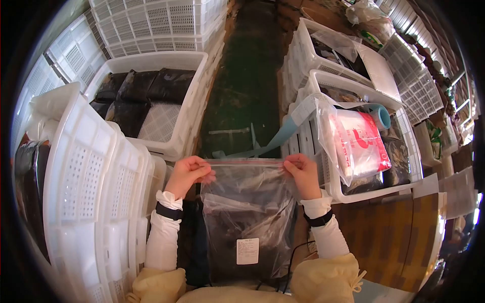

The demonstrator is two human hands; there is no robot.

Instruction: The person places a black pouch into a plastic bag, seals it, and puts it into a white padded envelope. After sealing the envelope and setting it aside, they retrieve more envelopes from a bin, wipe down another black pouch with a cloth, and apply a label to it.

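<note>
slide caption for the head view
Left hand and right hand pinch the zip top of a clear bag between white crates.

A clear zip bag [247,212] hung upright, pinched at its 2 top corners by the left hand [188,174] and right hand [303,174]. Its red-lined zip strip [247,162] stretched taut between the grips. Below them sat dark contents [227,237] bearing 1 white label [247,251].

This is looking like a packing warehouse: white perforated crates [156,22] are stacking up at 11 o'clock, dark sealed packets [146,83] are filling one, printed bags [361,144] are lying at 3 o'clock.
</note>
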